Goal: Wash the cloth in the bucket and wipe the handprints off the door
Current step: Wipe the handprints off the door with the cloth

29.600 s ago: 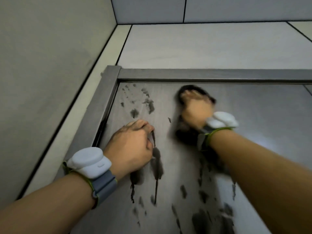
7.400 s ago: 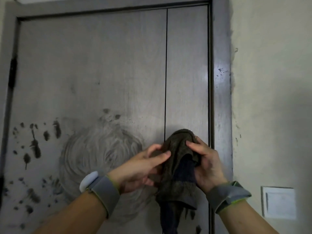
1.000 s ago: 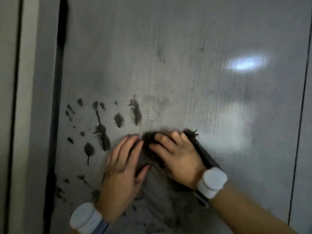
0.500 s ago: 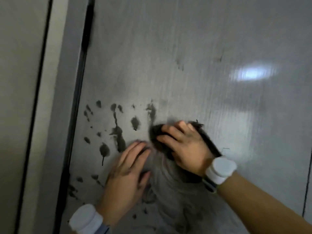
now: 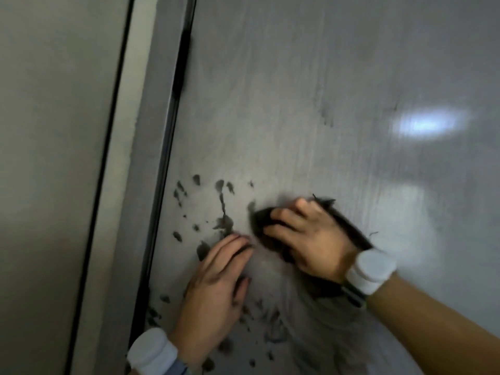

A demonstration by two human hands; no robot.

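A grey door (image 5: 311,90) fills most of the view. Black handprints (image 5: 221,207) and smudges mark its lower left area. My right hand (image 5: 311,239) presses a dark cloth (image 5: 263,220) flat against the door, just right of the prints. My left hand (image 5: 216,288) lies flat on the door with its fingers spread, below and left of the cloth, holding nothing. A pale smeared streak (image 5: 303,320) runs down below the cloth. No bucket is in view.
The grey door frame (image 5: 151,158) and a black hinge gap (image 5: 181,63) run down the left of the door. A pale wall (image 5: 54,158) lies further left. A bright light reflection (image 5: 427,124) shows on the door's right side.
Over the last second my right hand has slid the cloth up and left toward the black prints, and one smudge by it is gone. The view has shifted right.
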